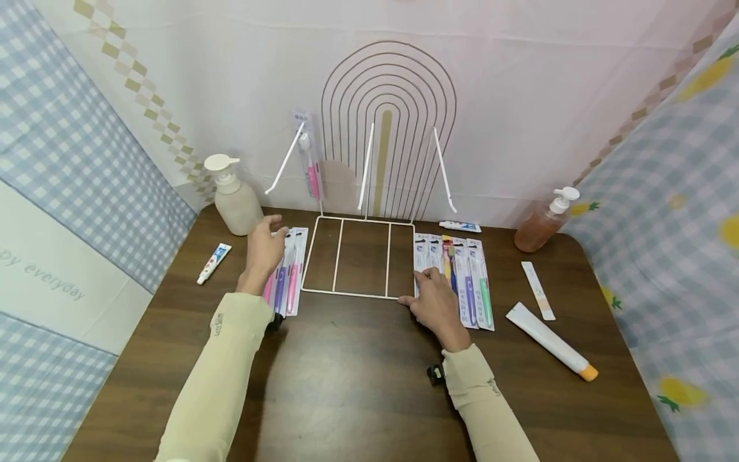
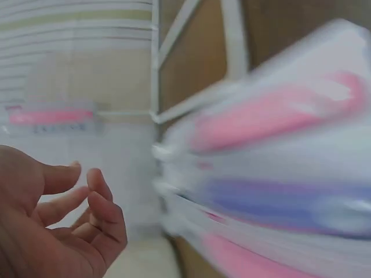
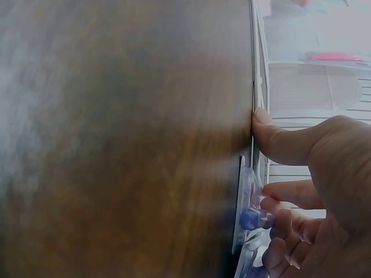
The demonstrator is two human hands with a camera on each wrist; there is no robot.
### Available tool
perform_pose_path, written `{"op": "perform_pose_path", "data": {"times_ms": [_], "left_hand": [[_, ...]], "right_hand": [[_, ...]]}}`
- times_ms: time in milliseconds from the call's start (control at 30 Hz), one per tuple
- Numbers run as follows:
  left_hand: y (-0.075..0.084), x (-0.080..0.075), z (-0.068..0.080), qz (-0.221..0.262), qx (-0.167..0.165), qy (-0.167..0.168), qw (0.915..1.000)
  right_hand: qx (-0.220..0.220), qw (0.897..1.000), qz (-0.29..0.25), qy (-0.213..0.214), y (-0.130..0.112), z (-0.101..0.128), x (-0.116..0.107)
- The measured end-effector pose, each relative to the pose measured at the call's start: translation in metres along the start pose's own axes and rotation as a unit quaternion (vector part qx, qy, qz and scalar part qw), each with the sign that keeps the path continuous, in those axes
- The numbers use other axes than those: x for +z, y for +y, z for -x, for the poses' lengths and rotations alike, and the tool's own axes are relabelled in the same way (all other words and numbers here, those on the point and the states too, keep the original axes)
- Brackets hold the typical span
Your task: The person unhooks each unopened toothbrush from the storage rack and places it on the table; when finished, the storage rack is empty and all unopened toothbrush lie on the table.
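My left hand hovers over the left group of packaged toothbrushes, its fingers loosely bent. Nothing lies between thumb and fingers in the left wrist view, where the pink and purple brushes look blurred. A white wire rack stands at the middle of the table, with three hooks rising toward me. On its left hook hangs a packaged pink toothbrush. My right hand rests at the rack's front right corner; its thumb touches the frame and the other fingers are beside the right-hand toothbrush packs.
A cream pump bottle and a small toothpaste tube stand or lie at left. Another small tube is behind the right packs. Farther right are an amber pump bottle, a slim sachet and a large white tube.
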State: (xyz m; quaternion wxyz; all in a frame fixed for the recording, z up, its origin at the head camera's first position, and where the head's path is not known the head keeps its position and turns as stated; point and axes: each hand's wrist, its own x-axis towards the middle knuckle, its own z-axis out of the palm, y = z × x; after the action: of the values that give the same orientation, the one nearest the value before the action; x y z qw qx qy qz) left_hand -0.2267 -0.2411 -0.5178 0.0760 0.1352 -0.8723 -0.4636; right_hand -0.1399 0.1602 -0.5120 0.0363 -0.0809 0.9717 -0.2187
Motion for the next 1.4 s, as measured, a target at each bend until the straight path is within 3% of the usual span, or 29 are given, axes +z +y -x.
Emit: {"op": "perform_pose_path", "data": {"times_ms": [67,233,333,400,500,667,767,967,1400], "left_hand": [[0.012,0.001,-0.010,0.027,0.015,-0.001,0.9995],[0.023,0.009,-0.058,0.083,0.054,0.009,0.9950],[0.047,0.006,-0.073,0.121,0.061,0.006,0.9908],[0.071,0.001,-0.069,0.129,0.079,0.012,0.9884],[0.113,-0.011,-0.048,0.141,0.107,0.014,0.9840],[0.151,-0.024,-0.021,0.148,0.130,0.024,0.9801],[0.161,-0.027,-0.011,0.137,0.124,0.034,0.9821],[0.160,-0.024,-0.013,0.161,0.121,0.035,0.9788],[0.162,-0.019,-0.013,0.166,0.131,0.032,0.9767]], "right_hand": [[-0.001,1.000,0.000,-0.002,0.000,0.000,0.000],[-0.005,1.000,-0.007,-0.001,-0.002,0.001,0.000],[-0.006,1.000,-0.009,0.006,-0.003,0.001,0.000],[-0.007,1.000,-0.009,0.010,-0.004,0.001,0.000],[-0.007,1.000,-0.010,0.014,-0.005,0.001,0.000],[-0.006,1.000,-0.012,0.011,-0.007,0.000,0.000],[-0.006,1.000,-0.013,0.010,-0.007,0.000,-0.001],[-0.003,1.000,-0.007,0.010,-0.005,0.001,-0.002],[0.000,1.000,0.003,0.013,-0.003,0.004,0.001]]}}
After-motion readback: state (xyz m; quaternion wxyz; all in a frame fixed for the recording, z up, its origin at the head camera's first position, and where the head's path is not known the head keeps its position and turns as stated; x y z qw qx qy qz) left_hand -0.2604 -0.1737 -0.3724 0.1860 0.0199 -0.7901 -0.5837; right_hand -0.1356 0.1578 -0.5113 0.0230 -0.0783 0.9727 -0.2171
